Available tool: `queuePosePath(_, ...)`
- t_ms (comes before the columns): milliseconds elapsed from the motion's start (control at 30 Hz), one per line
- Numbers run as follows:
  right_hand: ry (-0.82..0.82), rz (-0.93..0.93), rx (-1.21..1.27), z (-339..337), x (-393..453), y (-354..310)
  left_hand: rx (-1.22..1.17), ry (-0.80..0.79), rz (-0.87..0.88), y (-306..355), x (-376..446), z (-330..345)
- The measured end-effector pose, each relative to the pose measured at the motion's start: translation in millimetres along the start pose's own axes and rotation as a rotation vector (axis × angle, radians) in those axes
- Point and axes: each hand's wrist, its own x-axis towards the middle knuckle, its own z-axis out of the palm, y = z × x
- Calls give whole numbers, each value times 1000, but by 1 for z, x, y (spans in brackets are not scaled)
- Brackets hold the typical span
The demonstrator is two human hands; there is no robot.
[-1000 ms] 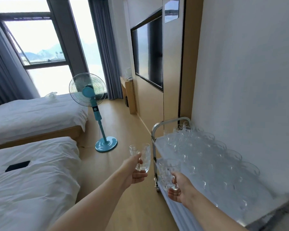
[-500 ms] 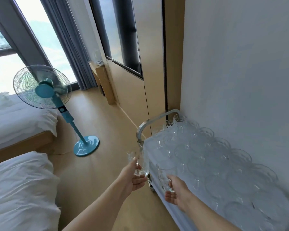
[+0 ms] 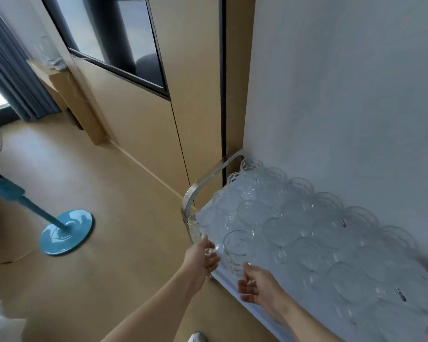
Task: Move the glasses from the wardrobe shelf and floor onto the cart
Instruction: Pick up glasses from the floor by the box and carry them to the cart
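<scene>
Glasses in both hands at lower centre: the right hand (image 3: pixel 257 287) grips one glass (image 3: pixel 234 253) at the cart's (image 3: pixel 208 183) near edge, the left hand (image 3: pixel 203 257) holds another (image 3: pixel 195 227) by the handle; behind, many glasses (image 3: pixel 307 230) crowd the cart top; a blue fan base (image 3: pixel 66 233) stands at left

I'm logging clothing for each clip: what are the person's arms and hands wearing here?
Nothing visible: the left hand and right hand are gloveless, and both forearms are bare to the frame's edge. No sleeves, watch, rings or bracelets show.
</scene>
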Motion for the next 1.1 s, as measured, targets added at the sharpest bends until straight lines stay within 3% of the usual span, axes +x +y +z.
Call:
queuePosePath(500, 164, -22, 203, 37, 52, 13, 68, -268, -126, 20, 59, -14)
queuePosePath(667, 242, -52, 218, 40, 62, 18, 8, -164, -139, 13, 82, -20)
queuePosePath(800, 327, -72, 119, 38, 63, 21, 135, -213, -49, 17, 87, -21)
queuePosePath(1100, 443, -162, -58, 43, 67, 28, 256, -123, -6, 26, 100, -21)
